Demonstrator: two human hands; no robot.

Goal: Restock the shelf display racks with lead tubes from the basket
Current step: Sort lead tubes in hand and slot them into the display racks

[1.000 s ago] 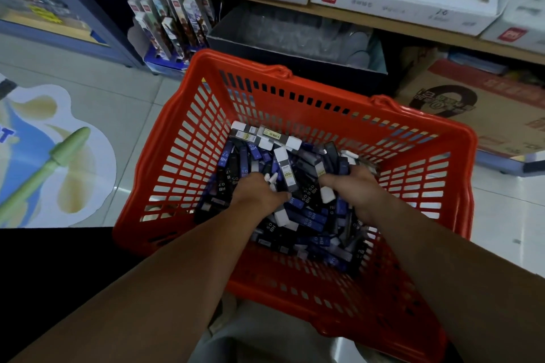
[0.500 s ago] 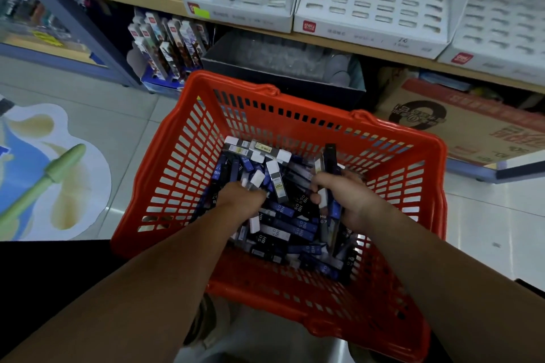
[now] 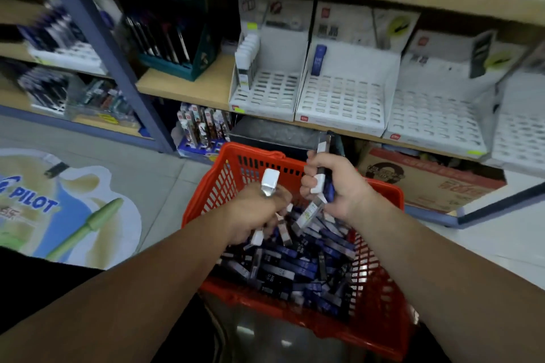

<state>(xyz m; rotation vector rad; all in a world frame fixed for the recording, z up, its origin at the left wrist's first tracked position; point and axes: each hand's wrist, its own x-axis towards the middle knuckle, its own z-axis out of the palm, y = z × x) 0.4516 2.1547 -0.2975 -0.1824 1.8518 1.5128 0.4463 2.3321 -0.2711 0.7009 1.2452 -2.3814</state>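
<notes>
**Two handfuls of lead tubes held over the basket**

Both hands were clamped on tubes. My left hand point(image 3: 256, 209) curled round several, one white cap poking up. My right hand point(image 3: 336, 186) gripped an upright bunch. Most lead tubes point(image 3: 295, 268) lay heaped in the red basket point(image 3: 206, 206), below the white racks point(image 3: 339, 103) on the shelf point(image 3: 188, 79). I judged them light, stiff and smooth, likely to slide from a bundle, and best pinched mid-barrel, a few at once.
</notes>
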